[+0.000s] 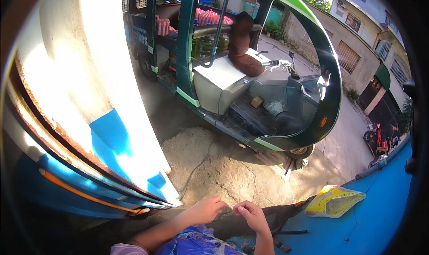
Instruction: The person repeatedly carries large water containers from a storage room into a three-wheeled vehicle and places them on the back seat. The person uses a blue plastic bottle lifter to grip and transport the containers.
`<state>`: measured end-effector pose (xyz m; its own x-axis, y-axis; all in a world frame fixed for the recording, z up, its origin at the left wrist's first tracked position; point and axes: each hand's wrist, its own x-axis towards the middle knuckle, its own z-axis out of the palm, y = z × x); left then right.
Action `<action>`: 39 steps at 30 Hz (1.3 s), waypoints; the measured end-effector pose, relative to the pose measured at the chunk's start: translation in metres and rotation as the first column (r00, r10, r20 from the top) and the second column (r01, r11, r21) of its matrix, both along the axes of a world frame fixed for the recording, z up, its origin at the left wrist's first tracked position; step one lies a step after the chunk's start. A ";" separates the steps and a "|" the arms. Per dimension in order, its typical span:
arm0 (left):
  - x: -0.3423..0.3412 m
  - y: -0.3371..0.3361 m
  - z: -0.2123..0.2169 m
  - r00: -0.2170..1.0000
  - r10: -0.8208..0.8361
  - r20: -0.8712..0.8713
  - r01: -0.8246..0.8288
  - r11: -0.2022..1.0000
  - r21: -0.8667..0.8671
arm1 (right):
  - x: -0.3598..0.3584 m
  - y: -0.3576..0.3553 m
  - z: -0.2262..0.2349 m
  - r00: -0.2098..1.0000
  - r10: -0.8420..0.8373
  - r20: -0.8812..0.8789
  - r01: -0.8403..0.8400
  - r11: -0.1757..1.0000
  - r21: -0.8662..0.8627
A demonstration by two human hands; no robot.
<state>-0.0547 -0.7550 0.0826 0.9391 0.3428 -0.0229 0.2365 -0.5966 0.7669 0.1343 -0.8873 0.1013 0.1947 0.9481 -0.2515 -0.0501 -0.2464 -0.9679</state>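
My left hand and my right hand are close together at the lower middle, with a small gap between their fingertips. Both have curled fingers, thumb against finger as in a pinch. Whatever they may hold is too small or too hidden to make out. Just below them, against my body, is a crumpled, shiny blue-purple plastic bag. Its lower part runs out of the picture.
A green and black three-wheeler with red-striped bags stands ahead. An orange hose runs along the left wall. On the blue surface at right lies a yellow sack. A person is by a red motorbike far right.
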 end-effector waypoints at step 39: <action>0.028 0.854 -0.025 0.565 0.785 -0.255 -0.791 0.603 0.104 | 0.072 1.047 0.008 0.478 0.733 0.483 -0.856 0.511 0.072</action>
